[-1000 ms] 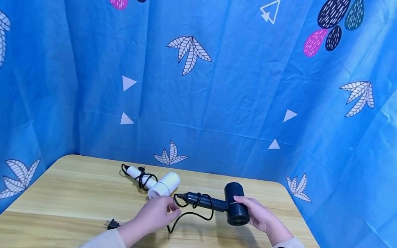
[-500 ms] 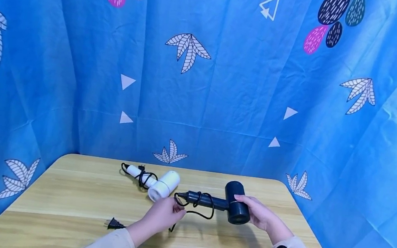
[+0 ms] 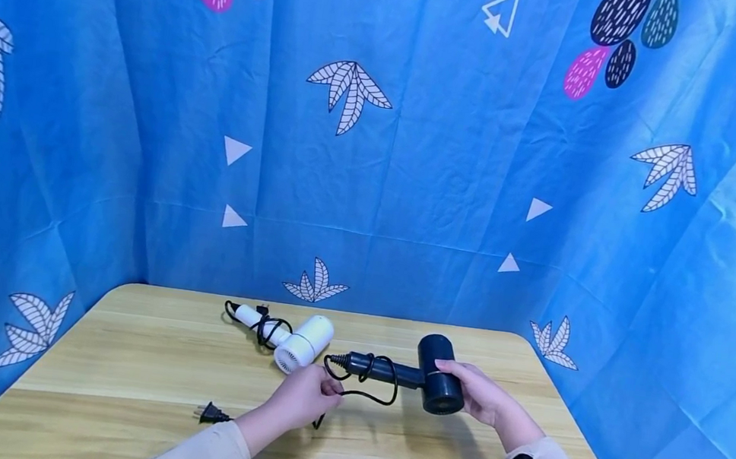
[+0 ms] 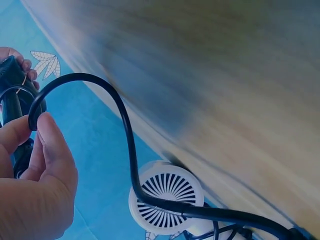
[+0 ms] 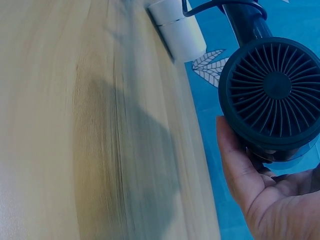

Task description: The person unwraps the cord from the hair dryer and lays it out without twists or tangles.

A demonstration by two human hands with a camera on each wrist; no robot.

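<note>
The dark hair dryer (image 3: 439, 395) and the white hair dryer (image 3: 304, 343) are cased in smooth, lightly glossy plastic; the cord (image 4: 132, 155) is sheathed in shiny plastic or rubber. The bench (image 3: 138, 362) is faced in smooth, grained wood, the curtain (image 3: 414, 189) made of creased cloth.

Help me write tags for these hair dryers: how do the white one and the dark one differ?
The white dryer rests on the table; the dark dryer is held above it by the right hand. The white dryer's cord is bundled round its handle; the dark dryer's cord runs in looser loops, pinched by the left hand. Both share a barrel-on-handle shape and a black cord.
</note>
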